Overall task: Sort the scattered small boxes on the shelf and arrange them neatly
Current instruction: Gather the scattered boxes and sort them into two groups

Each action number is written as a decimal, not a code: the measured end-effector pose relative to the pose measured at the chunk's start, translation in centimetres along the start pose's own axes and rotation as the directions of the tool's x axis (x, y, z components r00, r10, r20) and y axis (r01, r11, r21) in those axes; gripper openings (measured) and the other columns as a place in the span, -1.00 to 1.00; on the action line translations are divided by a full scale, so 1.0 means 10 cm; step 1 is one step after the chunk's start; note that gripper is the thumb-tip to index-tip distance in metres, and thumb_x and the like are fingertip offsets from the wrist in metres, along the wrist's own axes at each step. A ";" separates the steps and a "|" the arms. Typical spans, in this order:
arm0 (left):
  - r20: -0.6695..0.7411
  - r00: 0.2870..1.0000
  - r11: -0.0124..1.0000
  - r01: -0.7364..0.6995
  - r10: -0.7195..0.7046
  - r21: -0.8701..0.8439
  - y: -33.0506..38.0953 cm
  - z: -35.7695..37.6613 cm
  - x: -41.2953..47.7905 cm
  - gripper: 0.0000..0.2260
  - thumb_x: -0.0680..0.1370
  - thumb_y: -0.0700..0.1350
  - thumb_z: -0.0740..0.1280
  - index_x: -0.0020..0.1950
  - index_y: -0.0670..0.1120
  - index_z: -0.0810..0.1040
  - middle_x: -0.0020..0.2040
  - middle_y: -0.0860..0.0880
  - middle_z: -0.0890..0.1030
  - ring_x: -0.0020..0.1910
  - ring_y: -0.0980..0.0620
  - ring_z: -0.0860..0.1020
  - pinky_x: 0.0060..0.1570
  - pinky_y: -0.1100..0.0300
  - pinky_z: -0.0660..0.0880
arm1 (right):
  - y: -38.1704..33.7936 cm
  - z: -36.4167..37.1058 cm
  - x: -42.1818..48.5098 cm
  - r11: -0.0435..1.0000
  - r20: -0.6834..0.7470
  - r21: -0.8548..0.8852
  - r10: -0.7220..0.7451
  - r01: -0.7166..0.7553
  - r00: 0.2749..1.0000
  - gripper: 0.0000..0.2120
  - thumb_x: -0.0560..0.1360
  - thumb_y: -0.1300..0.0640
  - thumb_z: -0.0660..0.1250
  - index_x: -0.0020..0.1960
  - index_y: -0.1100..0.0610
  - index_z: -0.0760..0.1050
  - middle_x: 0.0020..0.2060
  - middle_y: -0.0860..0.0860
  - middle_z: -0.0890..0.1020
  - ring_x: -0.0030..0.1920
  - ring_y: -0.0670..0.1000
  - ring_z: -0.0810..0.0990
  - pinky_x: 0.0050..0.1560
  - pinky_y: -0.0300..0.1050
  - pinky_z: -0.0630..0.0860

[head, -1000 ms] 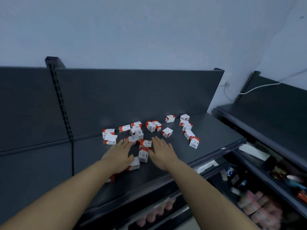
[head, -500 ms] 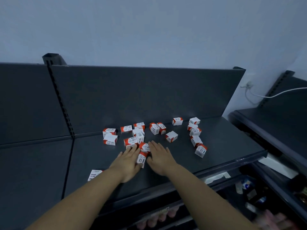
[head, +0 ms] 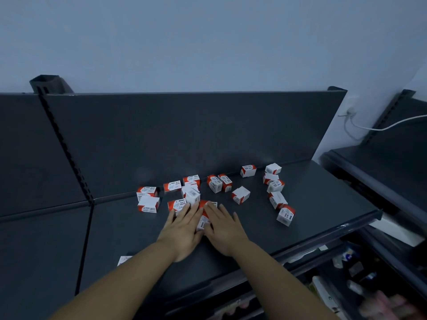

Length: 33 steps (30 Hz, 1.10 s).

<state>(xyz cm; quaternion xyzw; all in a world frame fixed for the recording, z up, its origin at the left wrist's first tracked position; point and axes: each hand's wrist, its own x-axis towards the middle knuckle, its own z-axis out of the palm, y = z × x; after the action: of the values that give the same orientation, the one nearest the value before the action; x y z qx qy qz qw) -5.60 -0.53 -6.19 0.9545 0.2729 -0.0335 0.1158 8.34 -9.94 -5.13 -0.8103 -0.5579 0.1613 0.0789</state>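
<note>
Counting gives roughly nineteen small boxes, white with red ends, strewn across the far middle of the dark shelf; a lone box lies near the front-left edge. Both hands lie released and flat: the left hand and the right hand flank a middle box, touching it. Bare shelf spreads along the near edge and at right.

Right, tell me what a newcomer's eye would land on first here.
The red-and-white small boxes scattered across the dark shelf stand out first. Next, the left hand and right hand lie flat side by side near the shelf's middle, a box wedged between them.
</note>
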 end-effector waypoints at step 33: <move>-0.129 0.965 0.969 0.211 -0.227 -0.127 0.46 -0.05 0.49 -0.42 0.62 0.15 0.15 0.59 0.13 0.02 0.58 0.15 0.15 0.58 0.07 -0.22 0.49 -0.11 -0.23 | 0.93 -0.63 0.65 0.998 -0.123 -0.041 0.039 -0.045 0.992 -0.25 0.50 0.15 0.39 0.56 -0.04 0.07 0.44 0.03 0.36 0.44 0.12 0.28 0.38 0.15 0.28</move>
<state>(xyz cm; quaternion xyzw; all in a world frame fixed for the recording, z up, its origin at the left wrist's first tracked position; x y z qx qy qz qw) 0.98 -1.73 -5.35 0.9103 0.3860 0.0374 0.1450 20.79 -6.97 -3.22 -0.8317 -0.5383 0.1009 0.0915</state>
